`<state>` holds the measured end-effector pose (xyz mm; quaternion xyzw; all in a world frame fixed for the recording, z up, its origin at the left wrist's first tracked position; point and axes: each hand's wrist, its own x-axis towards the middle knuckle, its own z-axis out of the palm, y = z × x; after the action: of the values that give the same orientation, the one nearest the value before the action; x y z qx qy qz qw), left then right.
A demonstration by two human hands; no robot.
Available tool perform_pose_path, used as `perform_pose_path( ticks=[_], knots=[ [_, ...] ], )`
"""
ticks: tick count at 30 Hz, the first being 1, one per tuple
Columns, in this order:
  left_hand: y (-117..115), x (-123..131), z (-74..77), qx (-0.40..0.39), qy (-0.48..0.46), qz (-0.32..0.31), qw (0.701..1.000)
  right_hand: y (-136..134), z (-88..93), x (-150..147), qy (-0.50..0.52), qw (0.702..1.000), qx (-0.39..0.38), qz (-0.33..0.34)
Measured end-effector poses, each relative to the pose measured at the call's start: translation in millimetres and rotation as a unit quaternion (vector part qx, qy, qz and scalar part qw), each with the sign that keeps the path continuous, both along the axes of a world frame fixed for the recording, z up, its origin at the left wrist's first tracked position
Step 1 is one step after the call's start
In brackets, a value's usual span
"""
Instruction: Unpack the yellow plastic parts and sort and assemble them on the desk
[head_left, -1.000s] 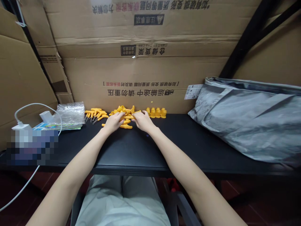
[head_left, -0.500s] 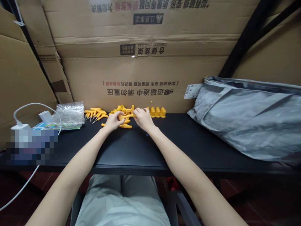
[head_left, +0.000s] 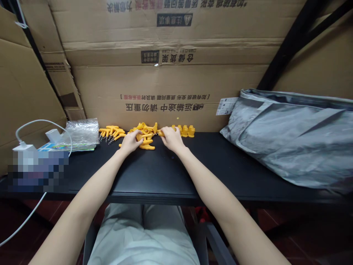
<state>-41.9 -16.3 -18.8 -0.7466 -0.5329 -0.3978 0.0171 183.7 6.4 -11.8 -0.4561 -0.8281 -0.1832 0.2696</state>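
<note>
Left hand [head_left: 131,142] had its grip closed on 1 yellow plastic piece [head_left: 139,137], right hand [head_left: 172,137] on 1 corkscrew [head_left: 161,133], beside the yellow pile [head_left: 145,129] on the counter [head_left: 160,173], probably light, stiff parts, best held off the spiral [head_left: 156,134].

Single head-worn view, forward and down, close over the black desk [head_left: 154,173].

Corkscrews [head_left: 112,131] left of bag [head_left: 289,141]
</note>
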Motion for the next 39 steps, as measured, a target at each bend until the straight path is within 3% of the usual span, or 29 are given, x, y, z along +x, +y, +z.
perform_pose_path(
  ticks=[4, 8, 16, 22, 30, 33, 36, 39],
  knots=[
    [1, -6, 1.5, 0.007, -0.046, 0.05, 0.998, 16, -4.1, 22, 0.094, 0.993, -0.008, -0.073],
    [3, -13, 2.2, 0.006, -0.099, 0.092, 0.991, 26, -9.6, 39, 0.16, 0.967, -0.1, -0.17],
    [4, -23, 5.8, 0.001, -0.132, 0.134, 0.982, 29, -20.3, 47, 0.148, 0.913, -0.276, -0.26],
    [11, -34, 2.7, 0.013, -0.125, 0.151, 0.981, 25, -17.1, 45, 0.105, 0.907, -0.292, -0.286],
    [24, -50, -5.5, 0.018, -0.242, 0.131, 0.961, 27, -23.2, 43, 0.094, 0.911, -0.27, -0.297],
    [32, -54, -9.4, 0.004, -0.326, 0.085, 0.942, 29, -26.0, 44, 0.092, 0.926, -0.258, -0.261],
    [40, -59, -11.7, -0.009, -0.45, 0.045, 0.892, 29, -26.2, 44, 0.095, 0.931, -0.255, -0.245],
    [44, -65, -12.0, -0.022, -0.532, 0.053, 0.845, 27, -24.3, 43, 0.085, 0.932, -0.252, -0.245]
  ],
)
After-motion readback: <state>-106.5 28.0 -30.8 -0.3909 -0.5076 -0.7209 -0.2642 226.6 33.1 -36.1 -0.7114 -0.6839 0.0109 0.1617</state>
